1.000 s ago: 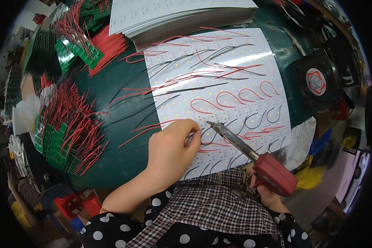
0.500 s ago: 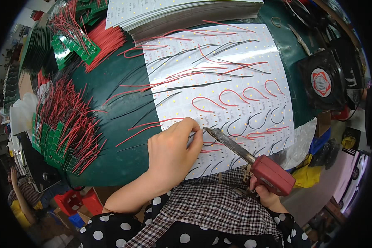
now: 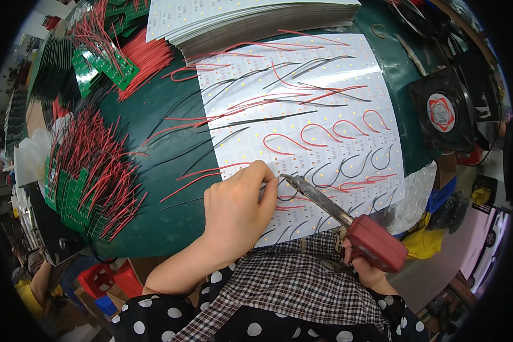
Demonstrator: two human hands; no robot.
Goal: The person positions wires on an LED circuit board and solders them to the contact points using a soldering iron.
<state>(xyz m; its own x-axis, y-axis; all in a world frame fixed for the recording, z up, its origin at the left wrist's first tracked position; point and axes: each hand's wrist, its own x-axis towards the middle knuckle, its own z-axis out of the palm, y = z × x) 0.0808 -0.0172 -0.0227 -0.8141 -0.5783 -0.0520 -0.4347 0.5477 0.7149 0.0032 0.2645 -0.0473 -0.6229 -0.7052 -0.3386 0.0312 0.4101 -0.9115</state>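
Observation:
My left hand (image 3: 236,199) rests over the left part of a white LED board sheet (image 3: 353,85), its thumb and forefinger pinching a thin black wire (image 3: 263,192). The tip of a soldering iron (image 3: 322,200) with a red handle meets the sheet just right of those fingertips. My right hand (image 3: 367,269) is closed around that iron's handle from below. Looped red wires (image 3: 279,135) and looped black wires (image 3: 353,165) stand in rows on the sheet. Loose red and black wires lie across its upper and left parts.
Behind the sheet rises a thick stack of similar sheets (image 3: 256,28). Left are green circuit boards (image 3: 68,196) with bundled red wires (image 3: 97,154), and more boards (image 3: 105,71) behind. A black fan (image 3: 443,111) stands right, near tweezers (image 3: 410,54). Another person's arm (image 3: 40,279) shows lower left.
Both hands and the soldering iron stay nearly in place, the tip still by my left fingertips. The sheet appears a touch further left in view. The other person's arm at lower left has moved.

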